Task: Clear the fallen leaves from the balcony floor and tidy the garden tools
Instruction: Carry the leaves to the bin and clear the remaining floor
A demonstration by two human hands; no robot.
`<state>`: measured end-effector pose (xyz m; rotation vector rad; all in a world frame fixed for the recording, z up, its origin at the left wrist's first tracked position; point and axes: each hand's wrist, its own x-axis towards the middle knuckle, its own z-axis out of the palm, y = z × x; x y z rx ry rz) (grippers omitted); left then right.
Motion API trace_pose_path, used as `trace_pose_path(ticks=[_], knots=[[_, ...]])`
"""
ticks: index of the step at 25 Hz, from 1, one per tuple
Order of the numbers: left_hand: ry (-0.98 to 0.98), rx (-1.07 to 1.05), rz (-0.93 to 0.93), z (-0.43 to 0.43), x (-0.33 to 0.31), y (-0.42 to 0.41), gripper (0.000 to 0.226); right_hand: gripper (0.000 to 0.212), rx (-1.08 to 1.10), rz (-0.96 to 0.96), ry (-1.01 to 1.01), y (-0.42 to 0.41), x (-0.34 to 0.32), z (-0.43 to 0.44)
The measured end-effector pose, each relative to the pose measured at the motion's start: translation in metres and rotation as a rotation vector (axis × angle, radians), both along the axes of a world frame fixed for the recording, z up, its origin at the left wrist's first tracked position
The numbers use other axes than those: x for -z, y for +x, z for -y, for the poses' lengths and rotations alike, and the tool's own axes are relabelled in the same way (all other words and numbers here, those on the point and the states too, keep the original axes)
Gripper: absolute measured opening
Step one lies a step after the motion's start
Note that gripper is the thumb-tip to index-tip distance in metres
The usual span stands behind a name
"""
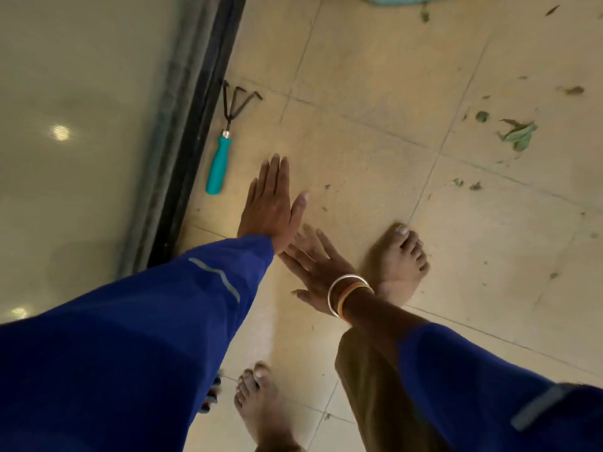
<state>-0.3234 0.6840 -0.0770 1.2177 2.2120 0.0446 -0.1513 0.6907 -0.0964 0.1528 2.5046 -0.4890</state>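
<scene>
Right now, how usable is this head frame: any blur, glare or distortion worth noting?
Head view: warm, dim lighting; two glare spots on the glossy glass pane at left; motion blur smears the right hand and the forward bare foot; the teal-handled black hand rake and green fallen leaves look fairly sharp; wide-angle tilt slants the dark door track.

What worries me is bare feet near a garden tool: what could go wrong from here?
1. The rake lies by the door track, prongs exposed; a bare foot stepping there could get pricked.
2. Leaves are scattered over the tiles; walking across them might crush and spread them, or cause a slip.
</scene>
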Motion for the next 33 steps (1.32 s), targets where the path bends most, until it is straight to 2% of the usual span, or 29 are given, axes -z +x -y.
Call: trace_pose_path(ticks=[2,6,9,11,14,16,17,19,21,23,24,25,28,30,32,33], knots=[[0.044,-0.018,0.034,-0.012,0.015,0.003,0.076,0.092,0.016,-0.039,0.085,0.004,0.022,-0.020],[0.054,-0.086,0.056,-0.043,0.018,0.010,0.078,0.087,0.351,-0.112,0.298,-0.004,0.049,-0.119],[0.041,-0.059,0.056,-0.085,0.015,0.005,0.071,0.089,0.804,0.025,0.452,0.011,0.043,-0.219],[0.022,-0.022,0.059,-0.119,0.005,0.004,0.070,0.089,0.934,0.106,0.475,0.030,0.023,-0.261],[-0.017,0.038,0.096,-0.170,-0.037,0.013,0.071,0.087,0.977,0.136,0.359,0.035,-0.027,-0.277],[-0.006,0.024,0.104,-0.198,-0.072,0.018,0.072,0.081,1.010,0.154,0.182,0.027,-0.057,-0.284],[0.020,-0.026,0.119,-0.214,-0.088,0.016,0.073,0.073,1.051,0.143,0.059,0.020,-0.072,-0.295],[0.079,-0.208,0.177,-0.253,-0.107,0.003,0.074,0.053,1.206,-0.006,-0.095,-0.001,-0.095,-0.327],[0.128,-0.494,0.232,-0.296,-0.112,-0.020,0.076,0.050,1.565,-0.166,-0.222,-0.032,-0.104,-0.373],[0.067,-0.699,0.263,-0.325,-0.108,-0.046,0.075,0.074,1.950,-0.303,-0.384,-0.065,-0.111,-0.411],[0.041,-0.734,0.298,-0.343,-0.104,-0.056,0.073,0.084,2.098,-0.335,-0.429,-0.077,-0.111,-0.426],[0.008,-0.740,0.329,-0.357,-0.104,-0.064,0.069,0.082,2.148,-0.332,-0.417,-0.084,-0.101,-0.438],[-0.026,-0.663,0.338,-0.378,-0.091,-0.089,0.041,0.037,2.209,-0.356,-0.337,-0.101,-0.085,-0.464],[-0.054,-0.633,0.293,-0.380,-0.093,-0.100,0.034,0.031,2.273,-0.399,-0.309,-0.110,-0.091,-0.457],[-0.046,-0.648,0.260,-0.368,-0.098,-0.108,0.036,0.034,2.256,-0.360,-0.228,-0.113,-0.103,-0.435],[-0.035,-0.663,0.247,-0.356,-0.102,-0.111,0.037,0.036,2.237,-0.401,-0.219,-0.118,-0.112,-0.421]])
